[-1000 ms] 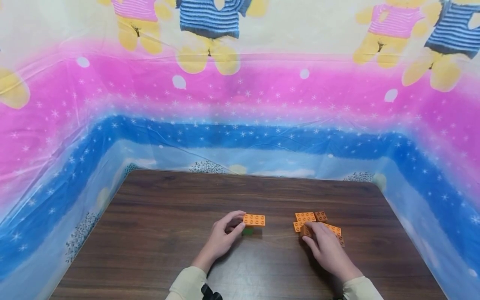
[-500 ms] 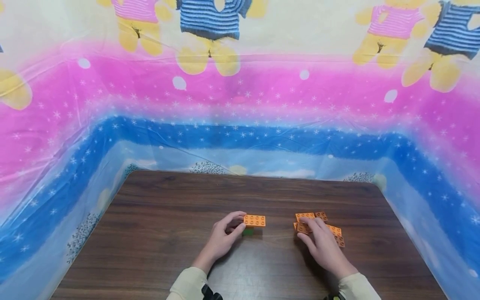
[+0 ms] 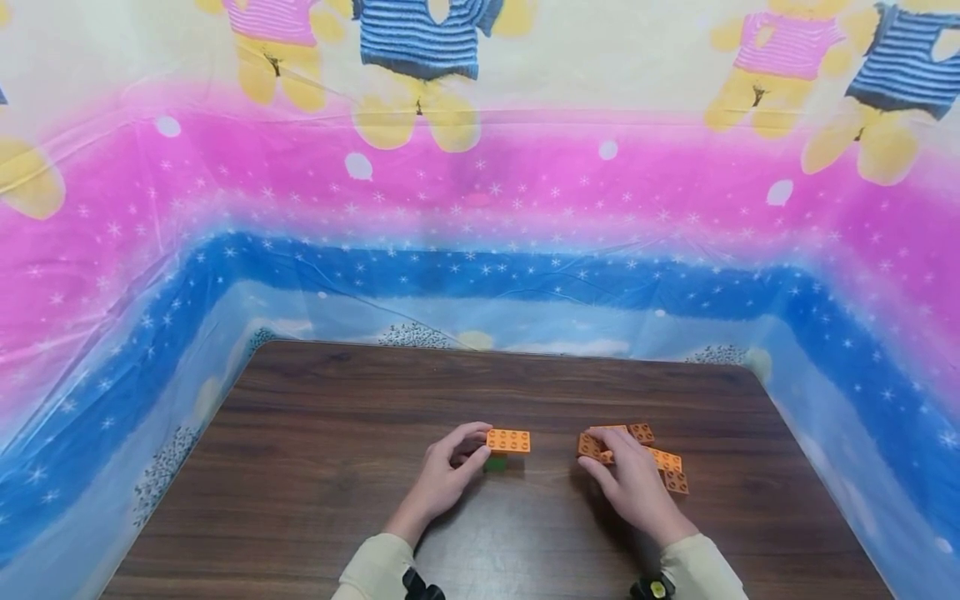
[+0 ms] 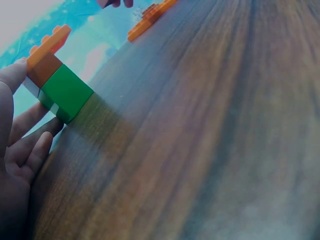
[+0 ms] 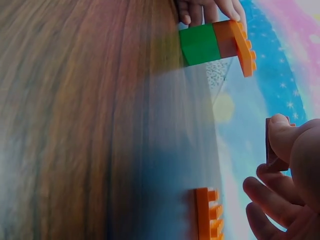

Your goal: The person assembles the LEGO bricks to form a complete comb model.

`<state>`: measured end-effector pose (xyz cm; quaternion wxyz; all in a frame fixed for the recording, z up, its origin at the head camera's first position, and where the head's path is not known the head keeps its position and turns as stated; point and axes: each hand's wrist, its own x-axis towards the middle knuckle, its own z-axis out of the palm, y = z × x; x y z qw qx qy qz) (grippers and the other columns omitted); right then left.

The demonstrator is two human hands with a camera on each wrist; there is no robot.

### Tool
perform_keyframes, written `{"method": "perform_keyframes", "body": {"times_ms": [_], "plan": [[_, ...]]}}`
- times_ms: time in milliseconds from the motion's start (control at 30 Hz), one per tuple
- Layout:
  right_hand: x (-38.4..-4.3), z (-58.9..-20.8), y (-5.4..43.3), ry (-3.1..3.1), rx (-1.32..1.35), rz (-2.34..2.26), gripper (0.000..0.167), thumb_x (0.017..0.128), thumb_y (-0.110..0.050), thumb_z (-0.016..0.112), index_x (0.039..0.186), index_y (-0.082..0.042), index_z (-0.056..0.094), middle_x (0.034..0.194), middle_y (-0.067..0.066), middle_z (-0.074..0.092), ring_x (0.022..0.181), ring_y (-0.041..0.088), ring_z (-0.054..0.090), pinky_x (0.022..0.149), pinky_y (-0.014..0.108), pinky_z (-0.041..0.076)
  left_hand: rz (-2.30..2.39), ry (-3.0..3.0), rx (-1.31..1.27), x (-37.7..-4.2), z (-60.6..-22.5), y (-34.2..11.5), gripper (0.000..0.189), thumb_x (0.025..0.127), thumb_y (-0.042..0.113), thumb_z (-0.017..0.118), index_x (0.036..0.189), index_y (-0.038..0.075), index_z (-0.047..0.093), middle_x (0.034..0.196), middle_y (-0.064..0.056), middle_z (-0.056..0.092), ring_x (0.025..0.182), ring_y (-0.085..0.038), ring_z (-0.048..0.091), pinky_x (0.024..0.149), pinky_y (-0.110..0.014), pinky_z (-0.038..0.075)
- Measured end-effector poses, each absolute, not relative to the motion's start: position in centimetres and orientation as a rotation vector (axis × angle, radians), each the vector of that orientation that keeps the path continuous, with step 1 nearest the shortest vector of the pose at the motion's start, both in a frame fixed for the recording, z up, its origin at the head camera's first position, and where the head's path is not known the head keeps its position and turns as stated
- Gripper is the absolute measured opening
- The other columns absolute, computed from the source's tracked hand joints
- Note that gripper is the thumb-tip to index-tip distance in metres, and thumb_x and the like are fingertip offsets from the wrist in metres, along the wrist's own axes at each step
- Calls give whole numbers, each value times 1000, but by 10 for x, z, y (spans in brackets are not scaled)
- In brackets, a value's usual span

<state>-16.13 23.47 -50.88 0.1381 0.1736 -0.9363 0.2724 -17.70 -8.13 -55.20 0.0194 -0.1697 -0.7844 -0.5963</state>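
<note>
On the table stands a small stack of toy building bricks: a green brick (image 4: 67, 92) at the bottom, a brown-orange brick (image 5: 226, 40) on it, and an orange eight-stud plate (image 3: 510, 441) on top, jutting out to the right. My left hand (image 3: 447, 471) holds the stack from its left side, thumb at the top plate's edge. Between thumb and fingers, my right hand (image 3: 637, 483) pinches a thin brown building brick (image 3: 588, 446), raised off the table and apart from the stack. That hand covers part of the loose pieces beneath it in the head view.
Loose orange plates (image 3: 666, 460) and small brown pieces (image 3: 676, 481) lie under and beside the right hand, another brown piece (image 3: 641, 432) behind them. The dark wooden table (image 3: 337, 400) is bordered by a patterned cloth (image 3: 480, 275) at its back and sides.
My right hand has moved left with the brown brick, from over the loose pieces toward the stack. My left hand and the stack have stayed in place.
</note>
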Motion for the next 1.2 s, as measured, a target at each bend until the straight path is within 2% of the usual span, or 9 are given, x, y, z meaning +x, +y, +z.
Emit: {"method": "perform_keyframes", "body": {"times_ms": [267, 500, 800, 1033, 1200], "plan": [[-164, -507, 226, -2734, 494, 836, 40, 96, -24, 80, 132, -10, 68, 124, 5, 71, 115, 24, 67, 94, 52, 56, -1831, -2414, -555, -177, -552, -82, 37, 106, 28, 66, 140, 13, 65, 127, -1, 72, 113, -19, 70, 88, -30, 56], [-166, -507, 223, -2693, 520, 856, 39, 96, -25, 80, 132, -13, 68, 120, 0, 70, 107, 16, 66, 87, 47, 56, -1837, -2454, -527, -177, -550, -82, 39, 106, 31, 65, 141, 14, 64, 127, 4, 71, 114, -15, 69, 90, -30, 55], [-169, -504, 214, -2702, 499, 884, 42, 96, -25, 80, 134, -11, 68, 125, 4, 71, 112, 23, 68, 92, 51, 57, -1826, -2459, -513, -175, -550, -81, 37, 106, 31, 65, 140, 17, 65, 126, 6, 71, 113, -14, 69, 90, -31, 55], [-172, -502, 202, -2675, 525, 896, 41, 94, -24, 82, 131, -11, 69, 116, 1, 71, 99, 20, 68, 80, 41, 57, -1840, -2435, -529, -176, -552, -81, 37, 106, 28, 66, 140, 14, 65, 126, 2, 72, 113, -18, 70, 89, -30, 56], [-175, -499, 192, -2638, 587, 904, 39, 93, -23, 83, 129, -14, 70, 116, -1, 71, 101, 17, 69, 81, 41, 59, -1853, -2427, -533, -178, -553, -82, 37, 106, 28, 66, 140, 15, 65, 126, 1, 72, 113, -20, 70, 89, -31, 56]]}}
